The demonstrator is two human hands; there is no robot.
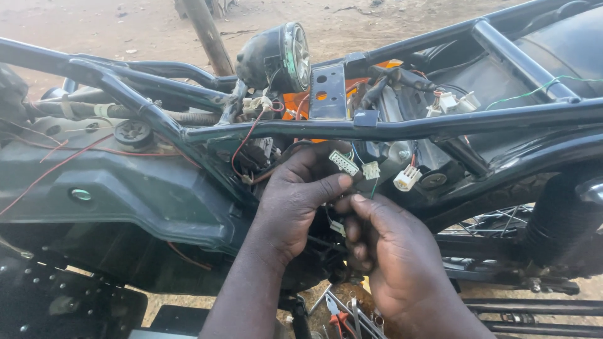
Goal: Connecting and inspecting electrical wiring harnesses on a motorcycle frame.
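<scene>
- The left hand (294, 199) pinches a white multi-pin wiring connector (343, 162) between thumb and fingers, just below the motorcycle's black frame tube (389, 129).
- The right hand (388, 246) closes its fingertips on thin wires (374, 187) under a second small white connector (370, 169) (the two hands touch).
- A third white plug (406, 178) hangs free nearby.
- Pliers (333, 309) lie on the ground below.
</scene>
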